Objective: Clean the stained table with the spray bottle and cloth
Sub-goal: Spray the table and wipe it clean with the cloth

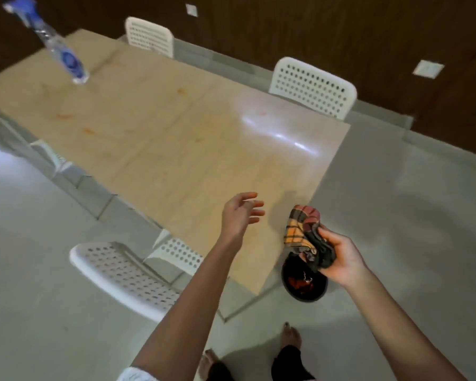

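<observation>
A long pale wooden table (176, 149) carries several orange stains, most of them toward its far left end. A clear spray bottle (58, 48) with a blue label and blue trigger stands at that far left end, out of reach of both hands. My right hand (338, 257) is shut on a bunched checked cloth (304, 232) in orange, red and dark tones, held just off the table's near right corner. My left hand (239, 213) hovers open over the near edge, fingers spread, holding nothing.
White perforated chairs stand around the table: one at the near left (121, 273), one at the far right (313, 86), one at the far end (149, 35). A black bin (304, 287) sits on the grey floor below my right hand. My bare feet show at the bottom.
</observation>
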